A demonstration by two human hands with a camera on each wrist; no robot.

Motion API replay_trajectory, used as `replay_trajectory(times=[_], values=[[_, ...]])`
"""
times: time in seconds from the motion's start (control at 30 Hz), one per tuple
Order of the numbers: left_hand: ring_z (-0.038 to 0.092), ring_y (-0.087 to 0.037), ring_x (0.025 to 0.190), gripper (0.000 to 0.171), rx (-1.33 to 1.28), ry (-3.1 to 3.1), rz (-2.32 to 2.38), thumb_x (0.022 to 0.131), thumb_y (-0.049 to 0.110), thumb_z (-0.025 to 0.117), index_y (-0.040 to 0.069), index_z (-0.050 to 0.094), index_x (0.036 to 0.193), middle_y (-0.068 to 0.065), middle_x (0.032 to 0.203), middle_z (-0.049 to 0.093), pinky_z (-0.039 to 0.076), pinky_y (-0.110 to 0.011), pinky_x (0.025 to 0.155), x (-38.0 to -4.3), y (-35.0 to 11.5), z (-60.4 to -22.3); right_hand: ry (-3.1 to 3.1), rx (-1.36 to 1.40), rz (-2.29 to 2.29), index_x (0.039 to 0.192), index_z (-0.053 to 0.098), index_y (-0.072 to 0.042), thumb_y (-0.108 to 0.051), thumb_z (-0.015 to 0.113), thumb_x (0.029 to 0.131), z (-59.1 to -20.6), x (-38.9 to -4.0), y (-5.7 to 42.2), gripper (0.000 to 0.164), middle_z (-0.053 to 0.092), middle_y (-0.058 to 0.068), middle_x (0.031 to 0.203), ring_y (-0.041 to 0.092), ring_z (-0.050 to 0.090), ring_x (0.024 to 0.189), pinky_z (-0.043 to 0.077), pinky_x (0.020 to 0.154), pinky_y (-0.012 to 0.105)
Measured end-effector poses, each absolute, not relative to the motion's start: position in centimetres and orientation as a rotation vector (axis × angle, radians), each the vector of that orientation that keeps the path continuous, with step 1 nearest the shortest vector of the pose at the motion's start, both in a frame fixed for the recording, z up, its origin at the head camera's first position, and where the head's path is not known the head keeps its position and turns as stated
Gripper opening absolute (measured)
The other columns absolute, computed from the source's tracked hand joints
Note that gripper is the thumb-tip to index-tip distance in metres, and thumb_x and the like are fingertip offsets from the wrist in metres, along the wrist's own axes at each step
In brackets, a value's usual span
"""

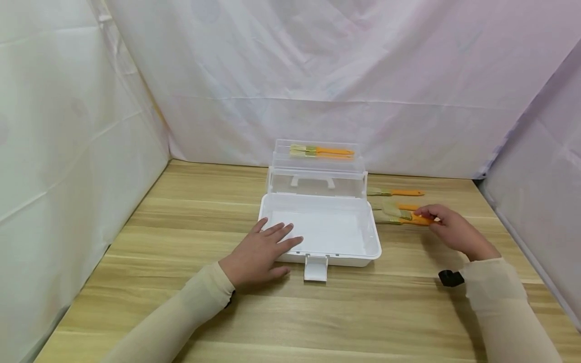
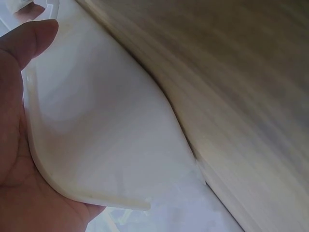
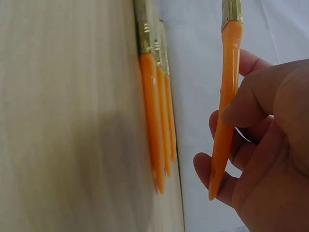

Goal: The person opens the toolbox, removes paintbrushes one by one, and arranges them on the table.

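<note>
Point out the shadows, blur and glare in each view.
Head: soft shadow on the table beneath the right hand; left wrist: table grain blurred; right wrist: glints on the held brush, dim shadow across the table.

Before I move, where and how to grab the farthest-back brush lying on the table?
Probably by the orange handle, from above and the right: the brush lies flat, its handle points right, away from the box, and is uncovered, while its bristles sit beside the box.
</note>
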State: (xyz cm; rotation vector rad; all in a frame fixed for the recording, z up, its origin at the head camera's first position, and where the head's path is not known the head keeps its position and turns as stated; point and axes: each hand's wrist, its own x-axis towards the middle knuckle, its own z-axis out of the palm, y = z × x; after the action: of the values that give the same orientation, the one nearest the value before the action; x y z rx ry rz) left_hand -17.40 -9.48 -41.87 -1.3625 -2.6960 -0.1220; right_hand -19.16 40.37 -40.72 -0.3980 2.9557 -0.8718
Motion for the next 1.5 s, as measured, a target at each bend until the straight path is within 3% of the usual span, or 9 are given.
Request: replay_trajectory(times=[0.13, 0.23, 0.33, 0.57, 1.03, 1.3, 1.5], values=[[0.044, -0.027, 0.138, 0.068, -1.369, -2.694, -0.118, 0.09, 0.051, 0.066, 0.024, 0.046, 0.149, -0.011, 0.152, 0.044, 0.022, -0.058, 0.114, -17.3, -9.5, -41.8, 2.935, -0.422, -0.87, 0.124, 0.062, -0.002, 0.012, 0.05, 0.094, -41.1, -18.8, 40.7, 0.036, 0.058, 0.02, 0.125, 0.002, 0.045, 0.106, 0.04, 0.08, 0.016], [0.044, -0.028, 0.138, 0.068, -1.369, -2.696, -0.132, 0.089, 0.05, 0.067, 0.023, 0.047, 0.148, -0.011, 0.152, 0.044, 0.022, -0.059, 0.114, -17.3, -9.5, -41.7, 2.921, -0.437, -0.889, 0.123, 0.063, -0.003, 0.013, 0.049, 0.093, -41.4, -18.7, 40.7, 0.036, 0.059, 0.019, 0.124, -0.005, 0.044, 0.104, 0.039, 0.081, 0.014], [0.044, -0.029, 0.138, 0.068, -1.366, -2.704, -0.136, 0.089, 0.05, 0.068, 0.023, 0.048, 0.148, -0.012, 0.152, 0.044, 0.021, -0.059, 0.114, -17.2, -9.5, -41.6, 2.925, -0.465, -0.885, 0.118, 0.065, -0.003, 0.015, 0.051, 0.09, -41.9, -18.8, 40.6, 0.036, 0.061, 0.017, 0.12, 0.001, 0.049, 0.104, 0.038, 0.082, 0.012], [0.042, -0.026, 0.139, 0.068, -1.364, -2.722, -0.103, 0.09, 0.05, 0.066, 0.025, 0.045, 0.15, -0.009, 0.153, 0.043, 0.02, -0.056, 0.116, -17.4, -9.4, -41.6, 2.907, -0.406, -0.774, 0.115, 0.066, -0.003, 0.015, 0.05, 0.086, -42.8, -19.1, 40.0, 0.037, 0.062, 0.019, 0.119, 0.033, 0.054, 0.11, 0.045, 0.086, 0.042], [0.045, -0.028, 0.137, 0.068, -1.366, -2.689, -0.118, 0.089, 0.051, 0.067, 0.024, 0.047, 0.148, -0.011, 0.151, 0.046, 0.022, -0.058, 0.114, -17.4, -9.5, -41.6, 2.891, -0.405, -0.728, 0.11, 0.068, -0.003, 0.015, 0.052, 0.086, -42.9, -18.7, 39.5, 0.034, 0.065, 0.016, 0.112, 0.036, 0.056, 0.11, 0.045, 0.089, 0.051], [0.046, -0.027, 0.136, 0.067, -1.358, -2.679, -0.122, 0.089, 0.052, 0.067, 0.024, 0.048, 0.147, -0.01, 0.15, 0.047, 0.023, -0.057, 0.114, -17.4, -9.5, -41.8, 2.893, -0.441, -0.714, 0.108, 0.069, -0.004, 0.016, 0.053, 0.086, -43.1, -18.7, 39.8, 0.034, 0.067, 0.012, 0.11, 0.034, 0.057, 0.109, 0.046, 0.088, 0.049], [0.047, -0.027, 0.135, 0.067, -1.357, -2.678, -0.127, 0.089, 0.052, 0.067, 0.024, 0.049, 0.147, -0.011, 0.149, 0.048, 0.022, -0.058, 0.114, -17.4, -9.5, -41.8, 2.882, -0.418, -0.704, 0.109, 0.069, -0.006, 0.014, 0.053, 0.088, -43.2, -18.6, 40.1, 0.033, 0.067, 0.011, 0.111, 0.031, 0.057, 0.11, 0.047, 0.088, 0.039]])
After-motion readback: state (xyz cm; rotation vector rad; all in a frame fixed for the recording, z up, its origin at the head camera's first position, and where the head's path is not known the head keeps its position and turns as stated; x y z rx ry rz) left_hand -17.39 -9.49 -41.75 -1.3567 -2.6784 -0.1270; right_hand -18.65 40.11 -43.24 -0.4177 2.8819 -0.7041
